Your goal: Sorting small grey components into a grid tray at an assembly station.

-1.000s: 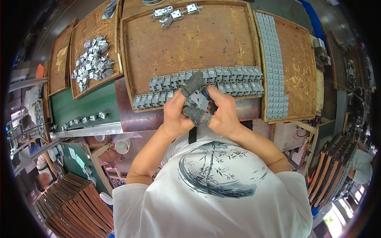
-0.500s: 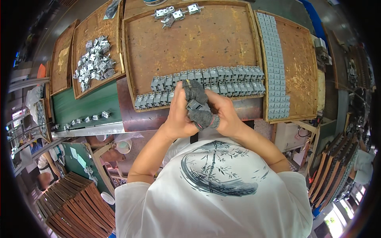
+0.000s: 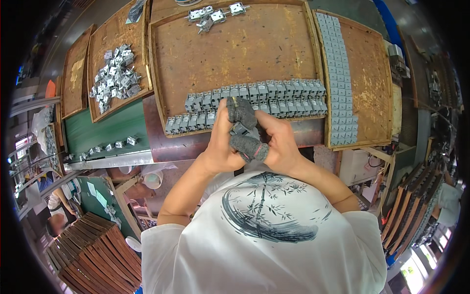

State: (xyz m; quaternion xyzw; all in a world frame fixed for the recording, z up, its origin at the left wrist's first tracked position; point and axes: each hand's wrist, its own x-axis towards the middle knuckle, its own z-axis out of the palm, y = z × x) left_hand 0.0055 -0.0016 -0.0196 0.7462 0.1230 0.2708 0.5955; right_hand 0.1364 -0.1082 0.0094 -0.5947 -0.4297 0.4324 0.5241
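In front of my chest, at the near edge of the large wooden tray [image 3: 235, 54], my two hands meet. My left hand [image 3: 219, 144] is closed, its thumb and fingers bent around a small grey boxy part [image 3: 240, 129]. From the other side my right hand [image 3: 280, 139] closes on the same part. Dark grey knitted covers wrap some fingers and hide most of the part. Just beyond the hands, two rows of similar grey boxy parts [image 3: 264, 92] stand along the tray's near side.
Loose metal parts [image 3: 210, 18] lie at the tray's far end. A heap of metal parts [image 3: 117, 73] fills a left tray. Flat grey pieces [image 3: 339, 73] line the right tray [image 3: 369, 88]. Several parts [image 3: 119, 144] sit on the green surface. Stacked boards [image 3: 93, 250] stand lower left.
Both hands keep their hold on the grey part. The right hand's wrapped fingers have turned slightly around it; the view has shifted a little.
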